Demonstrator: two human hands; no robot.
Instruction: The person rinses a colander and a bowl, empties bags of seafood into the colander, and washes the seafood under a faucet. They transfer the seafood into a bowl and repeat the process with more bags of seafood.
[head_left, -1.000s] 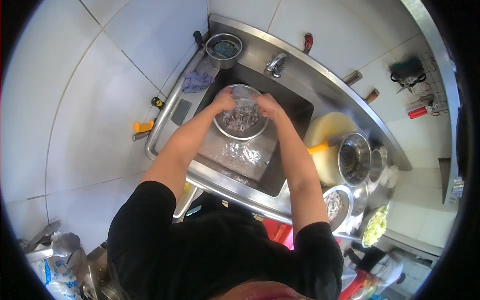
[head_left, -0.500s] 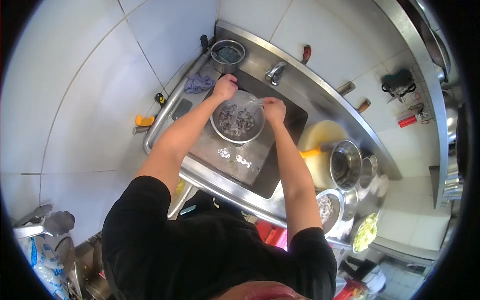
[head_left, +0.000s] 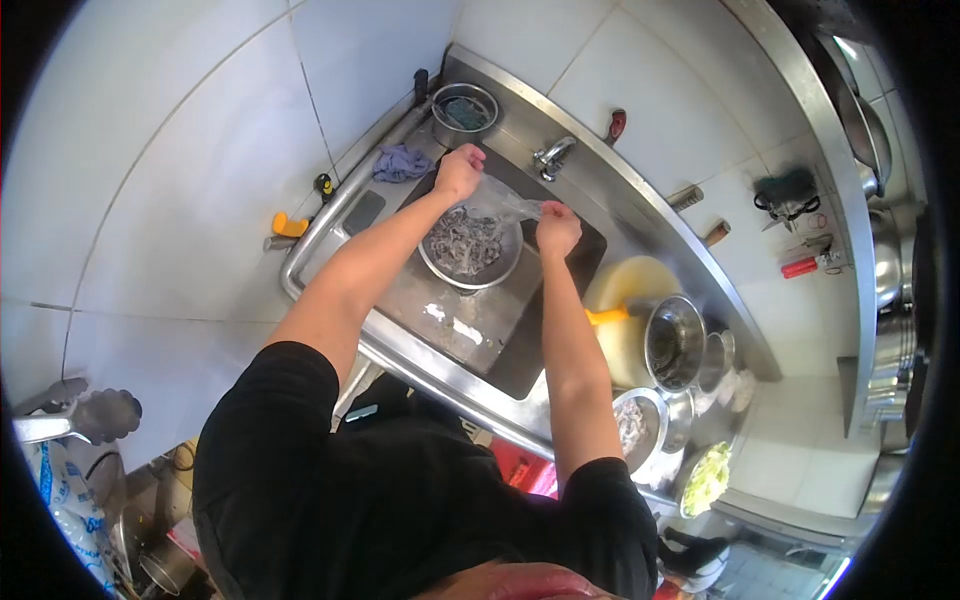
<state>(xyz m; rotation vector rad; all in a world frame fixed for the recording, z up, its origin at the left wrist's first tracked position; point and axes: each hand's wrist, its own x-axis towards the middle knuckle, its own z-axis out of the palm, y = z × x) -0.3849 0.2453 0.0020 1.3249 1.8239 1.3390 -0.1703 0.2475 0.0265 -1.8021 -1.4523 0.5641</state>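
A clear plastic bag [head_left: 505, 199] is stretched between my two hands above a steel bowl [head_left: 470, 286]. The bowl holds grey and white strips of food [head_left: 465, 243], whose kind I cannot make out for certain. My left hand [head_left: 461, 172] is closed on the bag's left side, past the bowl's far rim. To the right, my right hand [head_left: 558, 229] pinches the bag's other edge. The bowl stands in a steel sink [head_left: 430, 318], and the bag hides part of its far rim.
A tap [head_left: 553, 157] is on the sink's back wall. At the far left corner are a steel pot [head_left: 466, 112] and a purple cloth [head_left: 402, 164]. On the right stand a yellowish round board [head_left: 630, 285], a ladle-like steel bowl [head_left: 674, 342] and a bowl of chopped greens [head_left: 707, 480].
My right hand has lowered slightly, drawing the bag wider and to the right. My left hand keeps its hold. The whole view has shifted a little with my head.
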